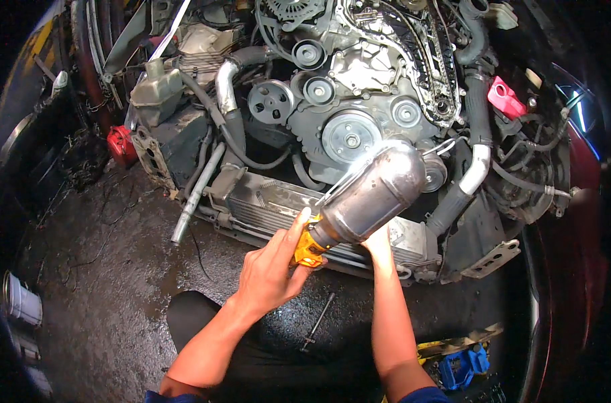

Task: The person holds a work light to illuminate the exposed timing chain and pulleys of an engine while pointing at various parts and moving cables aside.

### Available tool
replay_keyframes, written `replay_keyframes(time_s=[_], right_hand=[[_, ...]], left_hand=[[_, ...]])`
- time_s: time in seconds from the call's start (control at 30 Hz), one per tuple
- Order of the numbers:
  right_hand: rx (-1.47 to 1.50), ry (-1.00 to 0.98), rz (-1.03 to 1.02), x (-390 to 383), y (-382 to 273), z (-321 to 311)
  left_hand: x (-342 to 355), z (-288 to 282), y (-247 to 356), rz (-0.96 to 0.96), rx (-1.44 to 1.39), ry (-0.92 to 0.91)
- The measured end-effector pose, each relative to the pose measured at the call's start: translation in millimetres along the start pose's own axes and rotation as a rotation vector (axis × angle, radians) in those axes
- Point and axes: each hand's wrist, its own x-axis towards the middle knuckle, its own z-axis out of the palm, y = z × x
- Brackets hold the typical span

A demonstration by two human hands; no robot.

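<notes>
Rounded, silvery-grey metal canister [376,191] held aslant in front of an exposed engine, domed end up and to the right. Its lower end meets a yellow-and-black end piece [309,250]. Left hand [270,269] grips that piece: index finger stretched along its upper side, thumb below. Right hand [380,243] reaches in behind the canister; its fingers are hidden, so cannot tell whether they grip.

Behind the domed end: large, silvery round pulley [346,138], partly overlapped. Up and left of it, a grey metal wheel with holes [270,102]. Below, a wide, finned metal cooler [268,201] crosses the front, partly covered by canister and hands. Bent silver pipe with black sleeves [479,161] at right; bright pinkish-red plastic part [505,99] near its upper stretch.

Farther out, left: cloudy, off-white plastic reservoir [156,97], glossy red object [121,146] just below it. Dark, wet-looking floor [124,269]. On it, a slim metal rod tool [319,322] between the forearms; white bucket [25,300] far left. Blue plastic piece [463,368], lower right, beyond the right forearm.
</notes>
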Motion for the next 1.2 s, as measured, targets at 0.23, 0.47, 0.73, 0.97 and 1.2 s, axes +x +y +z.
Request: replay_keyframes(time_s=[0.23, 0.47, 0.73, 0.97, 1.2], right_hand=[[0.11, 0.0, 0.037, -1.7, -12.5, -7.8], [0.055, 0.019, -0.003, 0.9, -7.2, -1.6], [0.025, -0.006, 0.1, -0.1, -8.7, -3.2], [0.018, -0.001, 0.061, 0.9, -5.3, -3.4], [0.005, 0.009, 0.029, 1.0, -3.5, -2.4]], left_hand=[[-0.5, -1.5, -1.0, 0.003, 0.003, 0.005], [-0.1, 0.8, -3.7, 0.046, 0.0, 0.047], [-0.2, 1.4, -4.8, 0.051, 0.012, 0.048], [-0.2, 3.2, -5.2, 0.048, 0.015, 0.046], [0.8, 3.3, -4.7, 0.064, 0.013, 0.061]])
